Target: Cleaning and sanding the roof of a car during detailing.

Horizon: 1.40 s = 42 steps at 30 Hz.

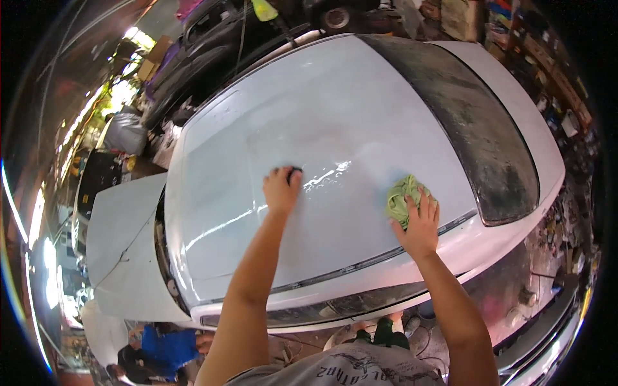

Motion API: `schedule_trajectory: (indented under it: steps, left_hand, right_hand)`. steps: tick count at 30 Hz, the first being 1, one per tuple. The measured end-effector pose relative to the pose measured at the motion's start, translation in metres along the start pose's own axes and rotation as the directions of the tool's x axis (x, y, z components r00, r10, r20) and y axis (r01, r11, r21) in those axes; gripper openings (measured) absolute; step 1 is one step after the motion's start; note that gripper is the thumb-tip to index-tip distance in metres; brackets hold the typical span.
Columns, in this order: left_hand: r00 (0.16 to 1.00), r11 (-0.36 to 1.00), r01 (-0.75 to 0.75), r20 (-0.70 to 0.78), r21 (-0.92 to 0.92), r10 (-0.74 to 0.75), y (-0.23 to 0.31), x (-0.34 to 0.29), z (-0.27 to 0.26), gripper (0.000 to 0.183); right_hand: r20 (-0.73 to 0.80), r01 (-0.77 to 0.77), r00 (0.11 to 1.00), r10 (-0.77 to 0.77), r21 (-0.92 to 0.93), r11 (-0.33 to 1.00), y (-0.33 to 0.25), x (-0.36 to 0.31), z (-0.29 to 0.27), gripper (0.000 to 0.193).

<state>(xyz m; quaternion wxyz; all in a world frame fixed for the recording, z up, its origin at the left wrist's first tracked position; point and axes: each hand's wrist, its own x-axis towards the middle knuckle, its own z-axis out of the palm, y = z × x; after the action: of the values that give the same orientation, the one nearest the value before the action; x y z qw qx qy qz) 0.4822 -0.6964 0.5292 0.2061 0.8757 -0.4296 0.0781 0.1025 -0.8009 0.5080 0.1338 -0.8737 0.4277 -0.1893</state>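
A car roof (277,122), whitish and dull with greyish patches, spreads out before me. My left hand (281,193) is closed round a small dark pad (295,170) and presses it to the middle of the roof; the fingers cover most of the pad, so its exact kind is not clear. Just right of it, a wet streak (329,177) with droplets shines on the paint. On the roof's right part, my right hand (418,225) lies over a crumpled green cloth (402,193), fingers bent onto it.
The dusty rear window (473,116) lies to the right, the pale hood (125,244) to the left. A dark car (193,67) stands beyond the roof. A person in blue (168,347) is low at the lower left. Clutter-filled shelves (547,58) line the far right.
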Motion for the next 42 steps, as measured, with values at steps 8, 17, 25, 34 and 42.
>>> schedule_trajectory:
  steps: [8, 17, 25, 34, 42]
  left_hand:
    - [0.997, 0.999, -0.043, 0.072, 0.013, 0.042, 0.014, -0.091, -0.023, 0.038]
    - [0.966, 0.963, 0.235, -0.141, 0.130, -0.217, -0.017, 0.085, 0.007, 0.035]
    - [0.981, 0.981, -0.187, 0.039, -0.044, 0.189, 0.031, -0.112, -0.017, 0.036]
    - [0.992, 0.992, 0.078, -0.111, 0.096, -0.068, -0.011, 0.128, 0.009, 0.032]
    - [0.976, 0.975, -0.200, 0.067, -0.092, 0.207, 0.040, -0.098, -0.013, 0.027]
  right_hand:
    - [-0.020, -0.008, 1.000, 0.008, -0.012, 1.000, 0.002, -0.004, -0.004, 0.071]
    - [0.010, 0.039, 0.999, -0.039, 0.024, 0.999, -0.009, 0.002, 0.004, 0.072]
    - [-0.029, -0.012, 1.000, 0.012, -0.014, 1.000, 0.007, 0.000, -0.004, 0.069]
    - [0.010, 0.017, 1.000, -0.018, 0.027, 0.999, -0.011, 0.001, -0.001, 0.071]
    - [-0.015, -0.001, 1.000, 0.000, -0.035, 0.999, 0.012, -0.002, -0.005, 0.073]
